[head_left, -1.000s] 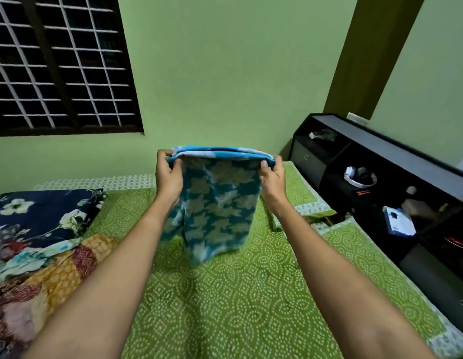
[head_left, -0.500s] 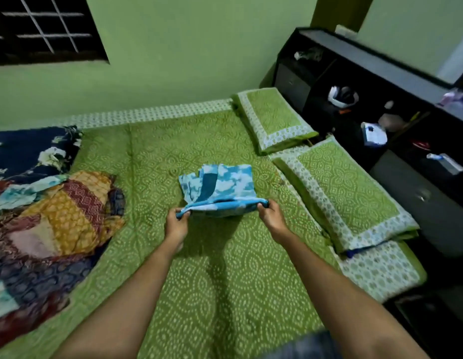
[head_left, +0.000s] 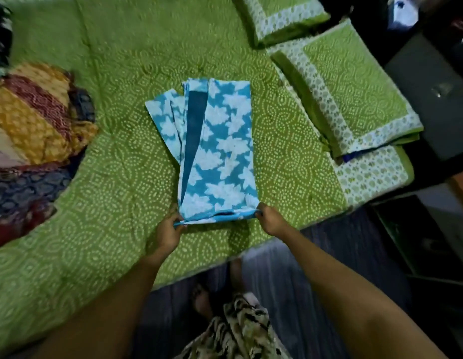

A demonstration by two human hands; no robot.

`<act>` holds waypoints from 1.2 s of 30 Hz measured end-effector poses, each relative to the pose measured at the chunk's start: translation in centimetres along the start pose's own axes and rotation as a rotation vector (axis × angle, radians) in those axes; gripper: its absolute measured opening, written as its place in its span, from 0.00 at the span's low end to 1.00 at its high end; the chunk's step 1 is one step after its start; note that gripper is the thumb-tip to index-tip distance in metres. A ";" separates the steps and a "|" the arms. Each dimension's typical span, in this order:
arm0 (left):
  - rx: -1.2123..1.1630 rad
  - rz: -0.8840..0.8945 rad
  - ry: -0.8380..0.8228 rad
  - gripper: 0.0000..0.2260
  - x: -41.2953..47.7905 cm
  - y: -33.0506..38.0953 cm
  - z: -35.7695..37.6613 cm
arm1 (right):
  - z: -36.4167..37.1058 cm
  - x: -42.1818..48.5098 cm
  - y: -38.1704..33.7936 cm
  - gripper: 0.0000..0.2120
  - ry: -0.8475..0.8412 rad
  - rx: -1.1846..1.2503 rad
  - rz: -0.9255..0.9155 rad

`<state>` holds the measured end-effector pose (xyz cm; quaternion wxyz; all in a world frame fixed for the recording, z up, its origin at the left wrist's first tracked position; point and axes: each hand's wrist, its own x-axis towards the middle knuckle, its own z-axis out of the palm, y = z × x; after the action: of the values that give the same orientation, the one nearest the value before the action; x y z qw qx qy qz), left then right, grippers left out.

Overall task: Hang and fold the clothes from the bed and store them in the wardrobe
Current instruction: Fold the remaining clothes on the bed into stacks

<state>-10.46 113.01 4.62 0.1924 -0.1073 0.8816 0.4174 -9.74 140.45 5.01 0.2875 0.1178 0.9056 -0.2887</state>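
The blue cloth with white flower shapes point(head_left: 220, 156) lies flat on the green dotted bed cover point(head_left: 116, 177) (folded long). The left hand point(head_left: 169, 233) and right hand point(head_left: 270, 220) each pinch a near corner — fingers curled tight.

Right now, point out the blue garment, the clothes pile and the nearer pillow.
blue garment point(head_left: 225, 151), head view, printed top layer.
clothes pile point(head_left: 38, 125), head view, yellow patterned cloth.
nearer pillow point(head_left: 354, 92), head view, green centre panel.
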 end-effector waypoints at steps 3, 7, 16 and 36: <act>0.158 0.062 -0.164 0.18 -0.5 -3.0 0.8 | 2.1 -0.6 0.8 0.13 -0.097 -0.132 0.023; 0.201 -0.033 -0.372 0.09 -0.9 -5.7 1.5 | 3.5 -0.6 0.0 0.15 -0.336 -0.199 0.111; -0.518 -0.409 -0.115 0.16 3.8 -1.0 1.6 | 4.3 3.9 -7.6 0.16 -0.203 0.899 0.390; -0.666 -0.631 0.281 0.16 26.6 2.5 0.4 | 1.9 28.0 -19.4 0.22 -0.211 1.025 0.216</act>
<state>-35.24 114.17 -5.29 0.1438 -0.4810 0.6417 0.5797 -38.83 124.99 -3.94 0.3106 0.3061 0.5972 -0.6732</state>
